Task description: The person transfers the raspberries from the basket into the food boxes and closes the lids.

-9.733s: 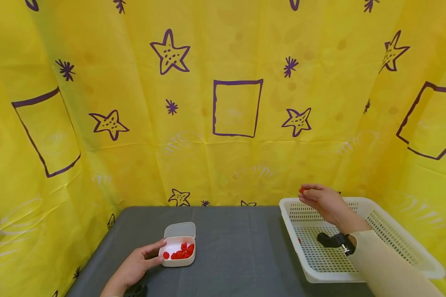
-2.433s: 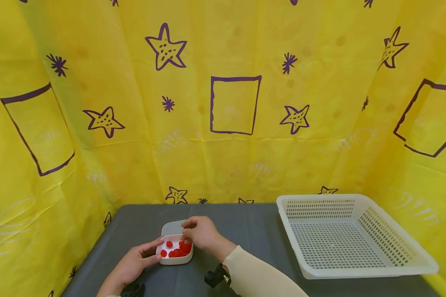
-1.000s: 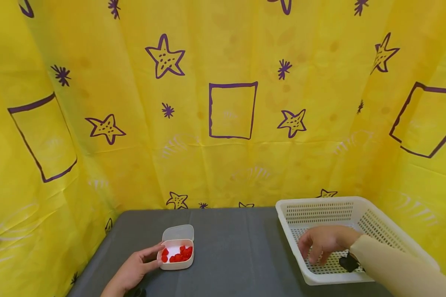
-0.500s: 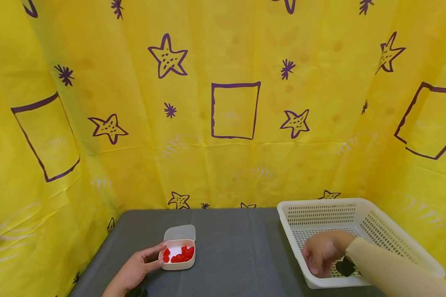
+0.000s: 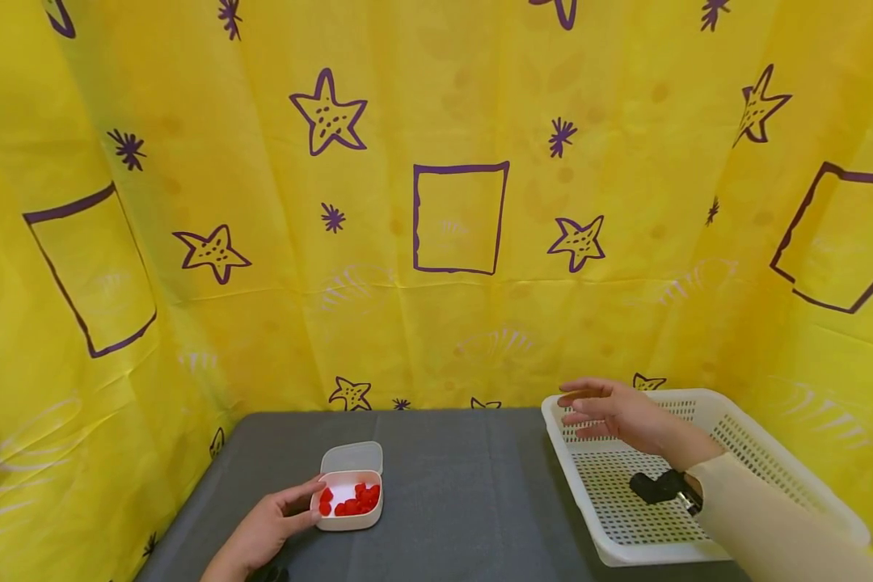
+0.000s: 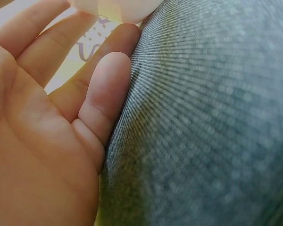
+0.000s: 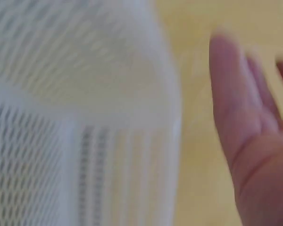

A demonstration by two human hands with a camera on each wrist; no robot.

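In the head view a small cream box [image 5: 350, 522] with several red, raspberry-like pieces [image 5: 360, 499] inside stands on the dark grey cloth. Its translucent lid [image 5: 352, 457] lies back behind it. My left hand [image 5: 265, 524] holds the box by its left end, thumb at the front corner and forefinger at the back one. Only a pale edge of the box [image 6: 115, 7] shows in the left wrist view. My right hand [image 5: 626, 412] is raised over the back left of a white slotted basket [image 5: 589, 505], fingers spread and holding nothing. The right wrist view shows its fingers beside the basket rim.
The grey-covered table [image 5: 451, 501] spans the gap between box and basket. A yellow curtain [image 5: 451, 339] with purple starfish drawings closes off the back and both sides. A black wrist device [image 5: 658, 487] hangs over the basket floor.
Half a second ago my right hand was down in the basket's front left with curled fingers; it has risen to the back rim and opened. My left hand stays on the box.
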